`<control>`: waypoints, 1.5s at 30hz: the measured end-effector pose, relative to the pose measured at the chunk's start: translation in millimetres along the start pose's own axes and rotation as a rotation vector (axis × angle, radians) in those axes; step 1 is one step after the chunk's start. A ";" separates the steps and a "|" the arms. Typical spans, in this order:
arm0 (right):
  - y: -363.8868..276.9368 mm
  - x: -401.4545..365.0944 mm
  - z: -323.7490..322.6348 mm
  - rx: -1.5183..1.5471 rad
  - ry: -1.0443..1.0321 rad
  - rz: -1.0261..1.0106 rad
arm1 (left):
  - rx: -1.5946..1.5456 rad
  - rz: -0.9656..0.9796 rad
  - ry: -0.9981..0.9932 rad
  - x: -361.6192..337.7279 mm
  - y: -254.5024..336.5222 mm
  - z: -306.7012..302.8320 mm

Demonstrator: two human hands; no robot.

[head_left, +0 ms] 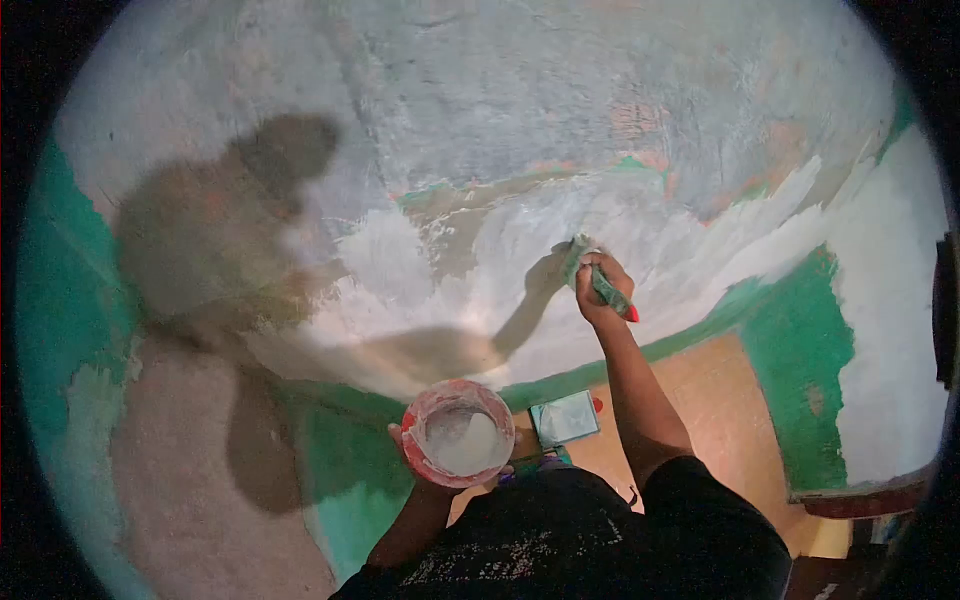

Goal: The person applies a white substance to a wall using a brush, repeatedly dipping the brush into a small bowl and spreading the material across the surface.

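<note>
My left hand [428, 487] holds a small red bucket [412, 455] from beneath and the side, in front of my body. White paint [465, 440] sits in it, and the bucket's inner wall is smeared with the same white. My right hand [606, 283] is wrapped around a paintbrush [573, 262], its handle greenish and paint-stained with a red end. The bristle end touches the wall [520, 240], on a patch coated white. Around that patch, grey plaster, bare brownish spots and green old paint show.
Green paint [800, 370] runs along the lower wall and at the left. Below me a rectangular white-topped object [565, 418] lies by the orange-toned floor [690, 390], a small red item beside it. My shadow [210, 240] falls on the wall. A dark object [943, 310] stands at the right edge.
</note>
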State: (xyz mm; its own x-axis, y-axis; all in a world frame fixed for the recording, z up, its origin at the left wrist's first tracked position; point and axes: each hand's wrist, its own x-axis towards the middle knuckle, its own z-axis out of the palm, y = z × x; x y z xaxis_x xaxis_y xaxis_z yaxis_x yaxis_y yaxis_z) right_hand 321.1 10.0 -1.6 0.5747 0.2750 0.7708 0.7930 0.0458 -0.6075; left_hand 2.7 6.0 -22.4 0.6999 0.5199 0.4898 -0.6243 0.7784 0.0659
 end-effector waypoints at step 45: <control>-87.9 -42.7 89.5 0.151 -0.293 -0.110 | -0.087 0.099 0.242 -37.8 -10.8 19.0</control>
State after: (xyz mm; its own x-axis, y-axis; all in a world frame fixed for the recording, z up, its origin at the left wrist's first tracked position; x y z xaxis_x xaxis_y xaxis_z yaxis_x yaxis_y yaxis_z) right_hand 208.8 80.2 1.8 0.3874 0.5238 0.7587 0.7956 0.2258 -0.5621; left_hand -23.6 -28.8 -25.1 0.7059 0.6558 0.2676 -0.6691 0.7414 -0.0519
